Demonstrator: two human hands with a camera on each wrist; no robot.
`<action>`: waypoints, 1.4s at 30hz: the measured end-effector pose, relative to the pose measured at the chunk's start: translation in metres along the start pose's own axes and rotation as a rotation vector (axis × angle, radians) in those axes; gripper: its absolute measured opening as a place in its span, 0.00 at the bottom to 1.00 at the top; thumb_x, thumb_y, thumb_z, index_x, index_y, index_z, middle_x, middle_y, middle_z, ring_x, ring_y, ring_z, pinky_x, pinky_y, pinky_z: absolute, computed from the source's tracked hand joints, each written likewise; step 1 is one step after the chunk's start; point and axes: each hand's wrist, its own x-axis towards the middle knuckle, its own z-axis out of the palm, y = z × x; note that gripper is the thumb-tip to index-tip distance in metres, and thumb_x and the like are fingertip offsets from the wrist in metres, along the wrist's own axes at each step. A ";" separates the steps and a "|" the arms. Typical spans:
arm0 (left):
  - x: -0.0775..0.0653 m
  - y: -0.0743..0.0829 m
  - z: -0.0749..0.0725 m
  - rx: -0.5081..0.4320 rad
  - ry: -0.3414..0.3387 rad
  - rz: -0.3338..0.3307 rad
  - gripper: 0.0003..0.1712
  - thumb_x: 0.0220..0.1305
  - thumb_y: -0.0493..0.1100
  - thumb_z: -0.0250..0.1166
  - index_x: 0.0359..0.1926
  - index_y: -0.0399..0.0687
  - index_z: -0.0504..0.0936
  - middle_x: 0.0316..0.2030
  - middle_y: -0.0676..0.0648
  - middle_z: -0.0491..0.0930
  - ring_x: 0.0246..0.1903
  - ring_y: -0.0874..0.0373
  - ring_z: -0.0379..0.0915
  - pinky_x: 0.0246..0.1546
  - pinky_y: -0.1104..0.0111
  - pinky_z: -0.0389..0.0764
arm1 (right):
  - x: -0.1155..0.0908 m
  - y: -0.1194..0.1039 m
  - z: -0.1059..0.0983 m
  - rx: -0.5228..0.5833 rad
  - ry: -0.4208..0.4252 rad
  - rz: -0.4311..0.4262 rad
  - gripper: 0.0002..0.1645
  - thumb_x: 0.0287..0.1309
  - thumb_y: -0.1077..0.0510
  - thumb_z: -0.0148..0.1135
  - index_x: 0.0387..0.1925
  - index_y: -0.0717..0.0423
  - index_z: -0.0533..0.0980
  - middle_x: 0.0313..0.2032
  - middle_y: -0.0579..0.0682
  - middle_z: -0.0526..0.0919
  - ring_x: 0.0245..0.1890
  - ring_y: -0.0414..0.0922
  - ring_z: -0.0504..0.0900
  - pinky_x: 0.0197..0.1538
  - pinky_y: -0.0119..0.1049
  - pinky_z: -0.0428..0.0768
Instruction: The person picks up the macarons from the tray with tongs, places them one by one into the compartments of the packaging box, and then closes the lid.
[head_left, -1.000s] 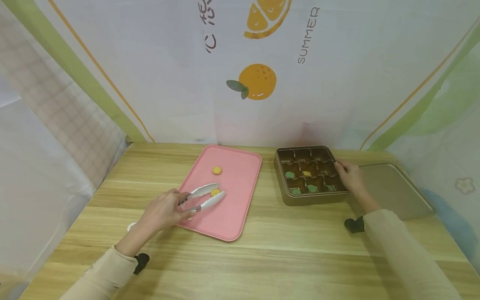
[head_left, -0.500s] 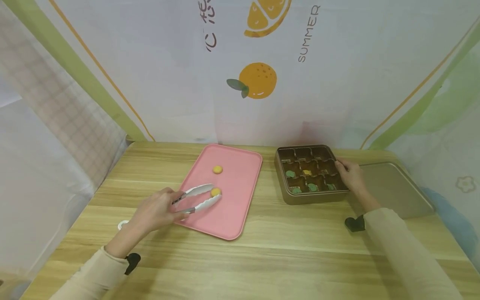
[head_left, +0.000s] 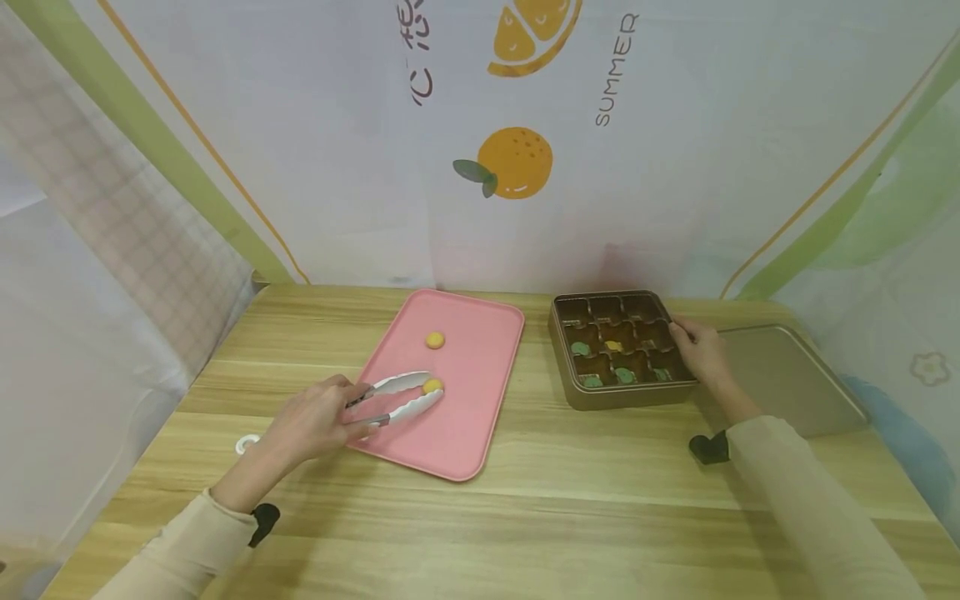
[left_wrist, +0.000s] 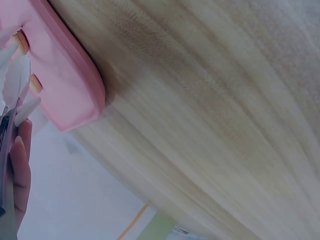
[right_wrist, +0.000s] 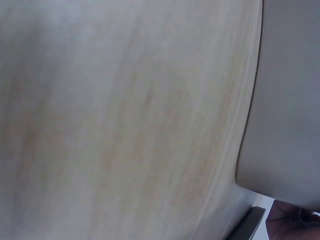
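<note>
My left hand [head_left: 311, 421] grips a pair of tongs [head_left: 414, 408] with white scalloped tips. The tips stand apart, one on each side of a small round yellow cookie [head_left: 432, 386] on the pink tray [head_left: 468, 433]. Farther back on that tray lies a second yellow cookie [head_left: 435, 340]. In the left wrist view, fingers [left_wrist: 21, 165] lie along the tongs' handle. My right hand [head_left: 701, 354] holds the right rim of a bronze tin [head_left: 637, 398] split into compartments. Green pieces [head_left: 625, 377] lie in several front and middle compartments, a yellow piece [head_left: 613, 347] in the centre one.
Right of the tin lies a flat metal lid [head_left: 783, 375], partly behind the right hand. A white ring [head_left: 246, 443] shows beside the left wrist. Behind the wooden table [head_left: 525, 533] hangs a white cloth [head_left: 337, 167] printed with oranges.
My left hand and the tongs have drawn back slightly to the left, the tips still on either side of the nearer cookie. The right hand and the tin have stayed in place.
</note>
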 end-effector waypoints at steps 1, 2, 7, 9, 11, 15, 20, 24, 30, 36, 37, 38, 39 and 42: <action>0.001 0.000 0.000 -0.001 -0.004 -0.002 0.32 0.46 0.47 0.74 0.52 0.37 0.79 0.36 0.45 0.78 0.25 0.58 0.66 0.21 0.68 0.66 | 0.000 0.000 0.000 0.000 -0.001 0.001 0.28 0.72 0.54 0.39 0.59 0.74 0.65 0.56 0.74 0.68 0.55 0.72 0.68 0.53 0.62 0.69; 0.001 0.000 -0.001 -0.004 -0.009 -0.005 0.32 0.46 0.48 0.75 0.52 0.37 0.79 0.36 0.44 0.78 0.25 0.58 0.66 0.21 0.68 0.65 | 0.000 0.000 0.000 0.000 0.000 0.003 0.28 0.72 0.54 0.39 0.59 0.74 0.65 0.56 0.74 0.68 0.55 0.72 0.68 0.53 0.62 0.69; 0.004 0.000 -0.003 -0.004 -0.021 -0.001 0.33 0.46 0.49 0.75 0.52 0.38 0.80 0.37 0.43 0.79 0.24 0.58 0.65 0.20 0.69 0.64 | -0.001 0.000 -0.001 0.009 -0.007 0.006 0.28 0.73 0.54 0.39 0.60 0.75 0.64 0.57 0.74 0.68 0.55 0.72 0.67 0.54 0.62 0.69; 0.005 0.000 -0.003 0.002 -0.018 0.009 0.32 0.46 0.49 0.75 0.51 0.37 0.80 0.36 0.44 0.79 0.24 0.59 0.65 0.20 0.69 0.64 | -0.001 -0.001 -0.001 0.010 -0.011 0.009 0.28 0.73 0.54 0.39 0.60 0.75 0.64 0.57 0.74 0.67 0.55 0.72 0.67 0.54 0.62 0.69; 0.005 -0.001 -0.003 0.006 -0.015 0.018 0.32 0.46 0.49 0.75 0.51 0.37 0.80 0.34 0.44 0.79 0.23 0.59 0.64 0.20 0.70 0.64 | 0.000 0.000 -0.001 0.008 -0.011 0.012 0.28 0.73 0.53 0.39 0.60 0.74 0.64 0.57 0.74 0.67 0.55 0.72 0.67 0.53 0.62 0.69; 0.004 -0.001 -0.002 0.009 -0.005 0.027 0.30 0.47 0.48 0.74 0.50 0.37 0.80 0.32 0.46 0.78 0.23 0.60 0.64 0.20 0.70 0.65 | -0.001 0.000 -0.001 -0.007 -0.011 0.008 0.28 0.73 0.53 0.38 0.60 0.74 0.64 0.57 0.74 0.68 0.55 0.72 0.67 0.53 0.63 0.69; 0.003 0.000 0.000 0.009 0.017 0.024 0.29 0.48 0.48 0.73 0.50 0.37 0.80 0.32 0.46 0.78 0.23 0.60 0.65 0.19 0.69 0.65 | -0.002 0.001 -0.001 -0.021 -0.023 0.003 0.29 0.73 0.52 0.38 0.61 0.73 0.64 0.58 0.74 0.67 0.56 0.72 0.66 0.55 0.63 0.67; 0.003 -0.001 0.001 0.000 0.043 0.025 0.28 0.49 0.48 0.73 0.50 0.38 0.81 0.30 0.46 0.77 0.22 0.60 0.64 0.19 0.70 0.64 | -0.003 -0.001 -0.002 -0.021 -0.025 0.007 0.30 0.73 0.51 0.38 0.61 0.73 0.64 0.58 0.74 0.66 0.56 0.71 0.66 0.55 0.63 0.67; 0.004 -0.001 0.002 -0.057 0.064 -0.003 0.30 0.52 0.48 0.71 0.53 0.36 0.79 0.34 0.42 0.79 0.24 0.58 0.65 0.20 0.69 0.65 | -0.003 -0.001 -0.001 -0.017 -0.021 0.009 0.29 0.73 0.52 0.38 0.61 0.73 0.64 0.58 0.74 0.67 0.56 0.71 0.67 0.54 0.63 0.67; 0.010 0.003 0.000 -0.113 0.069 -0.071 0.35 0.54 0.54 0.68 0.58 0.37 0.75 0.43 0.38 0.79 0.27 0.56 0.67 0.22 0.69 0.64 | -0.001 -0.001 -0.001 -0.019 -0.032 0.027 0.30 0.73 0.51 0.37 0.62 0.72 0.63 0.58 0.74 0.66 0.56 0.71 0.67 0.54 0.64 0.67; 0.012 0.004 0.001 -0.118 0.076 -0.078 0.35 0.54 0.54 0.68 0.58 0.38 0.75 0.43 0.38 0.79 0.27 0.56 0.67 0.21 0.69 0.64 | -0.001 0.000 -0.001 -0.019 -0.031 0.027 0.30 0.73 0.51 0.37 0.62 0.72 0.63 0.58 0.74 0.66 0.56 0.71 0.67 0.54 0.64 0.67; 0.014 0.005 0.001 -0.125 0.083 -0.082 0.35 0.54 0.54 0.69 0.58 0.38 0.75 0.43 0.38 0.80 0.26 0.56 0.66 0.21 0.69 0.64 | -0.001 0.000 -0.001 -0.017 -0.031 0.029 0.30 0.73 0.51 0.37 0.62 0.72 0.63 0.58 0.74 0.66 0.56 0.71 0.67 0.54 0.64 0.67; 0.017 0.006 0.002 -0.129 0.092 -0.075 0.35 0.54 0.54 0.69 0.58 0.38 0.75 0.42 0.39 0.80 0.26 0.57 0.66 0.21 0.69 0.63 | -0.001 0.000 -0.001 -0.013 -0.029 0.027 0.30 0.73 0.51 0.37 0.62 0.72 0.63 0.58 0.74 0.66 0.56 0.71 0.66 0.54 0.64 0.67; 0.025 0.010 0.004 -0.140 0.121 -0.046 0.33 0.53 0.53 0.70 0.57 0.40 0.77 0.37 0.41 0.80 0.24 0.58 0.65 0.21 0.69 0.63 | -0.001 0.000 -0.001 -0.012 -0.022 0.022 0.29 0.73 0.51 0.38 0.61 0.73 0.64 0.58 0.74 0.67 0.56 0.71 0.67 0.54 0.63 0.68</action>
